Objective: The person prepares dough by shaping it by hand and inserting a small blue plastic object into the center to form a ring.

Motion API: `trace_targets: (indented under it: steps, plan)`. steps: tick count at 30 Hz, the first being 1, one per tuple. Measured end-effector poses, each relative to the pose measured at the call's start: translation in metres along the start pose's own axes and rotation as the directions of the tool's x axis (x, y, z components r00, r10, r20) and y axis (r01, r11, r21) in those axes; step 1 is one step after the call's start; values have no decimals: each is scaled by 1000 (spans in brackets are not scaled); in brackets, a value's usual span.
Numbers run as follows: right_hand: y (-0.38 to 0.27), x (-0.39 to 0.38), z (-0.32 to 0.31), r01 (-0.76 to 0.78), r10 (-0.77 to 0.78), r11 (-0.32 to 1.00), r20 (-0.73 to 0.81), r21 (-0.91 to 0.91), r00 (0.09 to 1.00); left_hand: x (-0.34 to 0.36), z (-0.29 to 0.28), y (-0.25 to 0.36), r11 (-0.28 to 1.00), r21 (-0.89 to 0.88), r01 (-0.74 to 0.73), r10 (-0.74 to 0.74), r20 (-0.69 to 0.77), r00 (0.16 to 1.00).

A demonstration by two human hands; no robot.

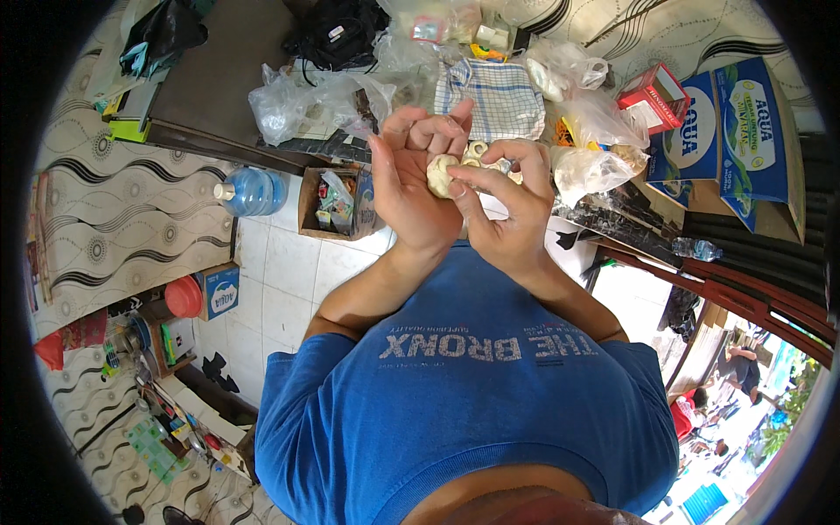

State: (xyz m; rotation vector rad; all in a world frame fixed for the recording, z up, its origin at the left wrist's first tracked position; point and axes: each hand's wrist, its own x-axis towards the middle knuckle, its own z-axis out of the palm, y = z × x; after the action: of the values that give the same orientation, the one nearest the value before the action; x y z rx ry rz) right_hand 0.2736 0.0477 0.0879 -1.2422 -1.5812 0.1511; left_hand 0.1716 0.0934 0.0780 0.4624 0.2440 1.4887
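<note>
A pale, lumpy ball of dough point(440, 176) sits against the palm of my left hand point(409, 179), whose fingers curl loosely above it. From the other side, the thumb and forefinger of my right hand point(512, 197) press on the ball. Just behind, several small pale pieces point(477, 150) show partly between my hands; some look hollowed, and my right fingers hide the rest. A blue and white checked cloth point(490, 94) lies on the table beyond my fingers.
Clear plastic bags point(591, 171) and a red box point(652, 98) crowd the table's right side. Blue cartons point(748, 131) stand farther right. On the left are a large water bottle point(254, 192) and an open cardboard box point(337, 203) on the tiled floor point(289, 271).
</note>
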Motion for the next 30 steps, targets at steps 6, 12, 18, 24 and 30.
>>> trace_targets:
  steps: [6,12,18,24,30]
  plan:
    - [6,-1,-2,75,-75,997,18,-6,997,5,-13,3,991,-71,112,-103,128,986]
    - [2,0,-2,-3,2,999,13,35,1000,-2,-9,1,995,24,98,-101,183,978]
    - [4,-4,-1,72,-72,993,1,-90,997,-2,-11,-2,990,140,-3,-17,143,990]
    - [-3,-3,-2,35,-35,999,31,2,999,-7,-9,1,923,324,-206,133,233,963]
    - [-2,-6,1,-177,163,963,85,205,983,-10,-14,4,969,176,-172,128,234,964]
